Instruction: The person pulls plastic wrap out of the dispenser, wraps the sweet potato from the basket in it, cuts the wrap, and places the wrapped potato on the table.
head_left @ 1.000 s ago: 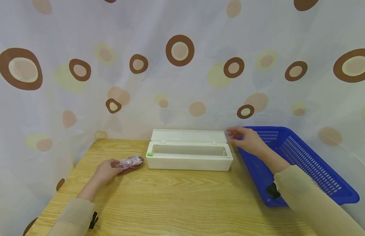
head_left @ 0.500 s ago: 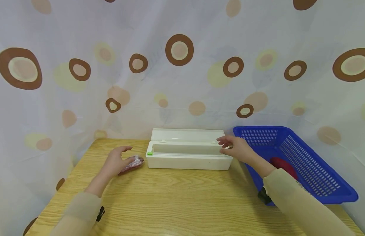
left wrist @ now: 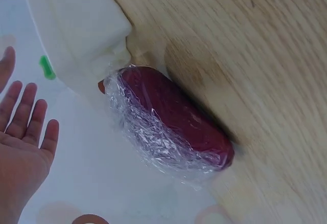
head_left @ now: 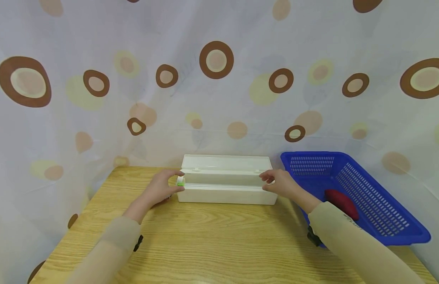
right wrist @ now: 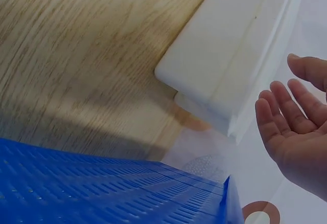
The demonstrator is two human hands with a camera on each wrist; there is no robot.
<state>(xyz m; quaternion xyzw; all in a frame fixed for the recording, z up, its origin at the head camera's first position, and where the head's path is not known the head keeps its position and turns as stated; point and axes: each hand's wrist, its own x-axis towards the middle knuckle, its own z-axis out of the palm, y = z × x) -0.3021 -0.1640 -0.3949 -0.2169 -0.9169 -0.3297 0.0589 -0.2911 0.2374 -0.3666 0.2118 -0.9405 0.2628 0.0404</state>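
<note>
A long white cling film box [head_left: 226, 195] lies on the table with its lid [head_left: 226, 162] raised at the back and a green slider [head_left: 181, 184] at its left end. My left hand [head_left: 158, 190] is at that left end, thumb and fingers spread apart. Across from it, my right hand [head_left: 284, 184] hovers at the right end with loosely bent fingers; whether either touches the box, I cannot tell. A dark red sweet potato [left wrist: 176, 116] partly wrapped in clear film lies beside the box's left end, mostly hidden by my left hand in the head view.
To the right stands a blue plastic basket [head_left: 386, 209] with slotted walls, and a red sweet potato [head_left: 341, 203] lies in it. A patterned curtain [head_left: 219, 106] hangs behind the wooden table [head_left: 219, 240].
My left hand has let go of the wrapped sweet potato and moved right to the box. The right hand has come from the basket's rim leftward to the box's right end.
</note>
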